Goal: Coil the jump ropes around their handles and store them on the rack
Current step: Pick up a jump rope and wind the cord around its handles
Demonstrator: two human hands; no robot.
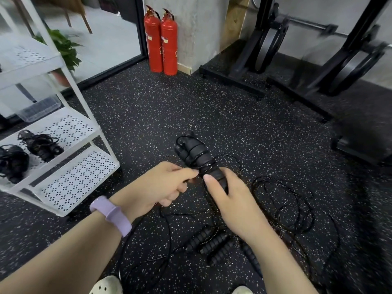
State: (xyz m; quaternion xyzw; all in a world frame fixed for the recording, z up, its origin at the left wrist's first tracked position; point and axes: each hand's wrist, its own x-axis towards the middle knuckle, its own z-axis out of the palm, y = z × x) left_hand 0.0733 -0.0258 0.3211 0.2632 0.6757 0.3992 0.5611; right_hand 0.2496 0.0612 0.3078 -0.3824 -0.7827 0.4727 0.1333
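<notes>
White rack left of grip, two coiled ropes on middle shelf. Loose rope and spare handles on floor below grip. Right hand clamped round paired handles; left hand pinches cord beside them. Winding step under way, I judge. Next: more turns, keeping cord taut.

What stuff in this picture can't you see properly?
Head view:
- Handles: lower ends hidden under the right hand.
- Cord near the left hand: too thin to trace between its fingers.
- Coiled ropes on the rack: the leftmost is cut off by the picture's edge.
- Weight plates: blurred.
</notes>
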